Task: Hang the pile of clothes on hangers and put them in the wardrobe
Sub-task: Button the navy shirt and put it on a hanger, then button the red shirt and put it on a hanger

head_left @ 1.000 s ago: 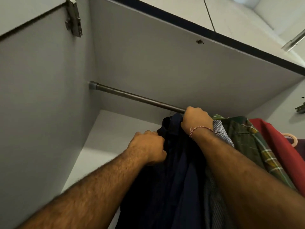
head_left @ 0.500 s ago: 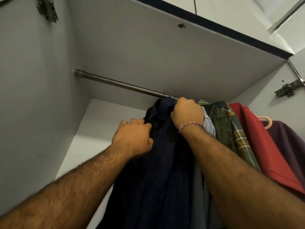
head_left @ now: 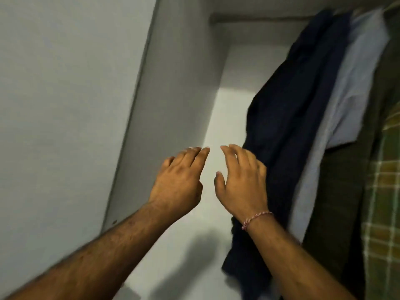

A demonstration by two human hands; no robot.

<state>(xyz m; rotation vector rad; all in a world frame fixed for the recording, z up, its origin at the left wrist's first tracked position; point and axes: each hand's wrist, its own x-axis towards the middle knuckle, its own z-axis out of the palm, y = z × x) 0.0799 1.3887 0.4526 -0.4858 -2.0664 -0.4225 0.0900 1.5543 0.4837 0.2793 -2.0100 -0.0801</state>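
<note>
Grey wardrobe wall (head_left: 65,105) fills the left, with the navy shirt (head_left: 287,118) hanging at the right beside a pale shirt (head_left: 355,87) and a plaid shirt (head_left: 387,191). The left hand (head_left: 179,180) and right hand (head_left: 240,180) are empty, fingers relaxed, near each other; to finish well, the person should draw them clear without snagging the navy shirt.

A plain grey-white side panel (head_left: 65,94) fills the left. Beyond it, a smooth white back wall (head_left: 186,68) meets a brightly lit white floor panel (head_left: 229,118).
</note>
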